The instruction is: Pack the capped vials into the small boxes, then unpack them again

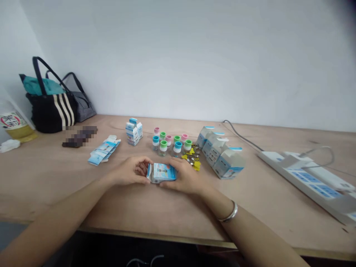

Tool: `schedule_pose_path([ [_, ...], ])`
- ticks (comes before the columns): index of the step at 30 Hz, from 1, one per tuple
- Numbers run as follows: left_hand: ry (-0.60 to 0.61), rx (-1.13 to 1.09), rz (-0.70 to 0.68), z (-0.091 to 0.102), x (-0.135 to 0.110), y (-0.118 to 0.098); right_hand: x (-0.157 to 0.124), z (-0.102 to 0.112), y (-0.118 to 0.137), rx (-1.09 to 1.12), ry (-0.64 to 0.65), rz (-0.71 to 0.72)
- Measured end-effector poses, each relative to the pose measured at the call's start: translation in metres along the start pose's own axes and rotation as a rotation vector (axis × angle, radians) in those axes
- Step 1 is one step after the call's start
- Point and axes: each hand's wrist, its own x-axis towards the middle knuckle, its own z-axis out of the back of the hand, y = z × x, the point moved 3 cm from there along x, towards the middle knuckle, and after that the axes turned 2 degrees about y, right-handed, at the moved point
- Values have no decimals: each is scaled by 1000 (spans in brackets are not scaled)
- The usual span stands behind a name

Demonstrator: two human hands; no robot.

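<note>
A small blue-and-white cardboard box point(164, 171) lies on its side near the front middle of the table, its flap end toward the left. My right hand point(185, 176) grips its right end, thumb along the near side and fingers over the far side. At the flap end, my left hand point(132, 170) is curled with thumb and forefinger at the edges. Beyond the box stand several small clear bottles point(163, 148) with pink, green and blue tops. Right of them lies a pile of small yellow and metal pieces point(194, 159).
Opened boxes stand in a row point(219, 155) at right and as a group point(134, 132) at back left. Flattened boxes point(104, 150) lie left. Farther out are a power strip point(300, 181), a black bag point(52, 111), a dark pixelated item point(80, 137) and a bottle of yellow liquid point(16, 124).
</note>
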Motion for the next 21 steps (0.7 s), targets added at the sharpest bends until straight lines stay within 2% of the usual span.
schedule_pose_path([
  [6, -62, -25, 3, -8, 2, 4, 0, 0, 1, -19, -8, 5],
  [13, -39, -40, 4, -12, 3, 8, 0, -1, 2, 1, -26, 18],
  [18, -30, -77, -77, -19, 0, 2, 0, 0, 3, 46, -61, 65],
  [21, -54, 6, -147, -23, 0, -4, 0, -2, 1, 22, -57, 51],
])
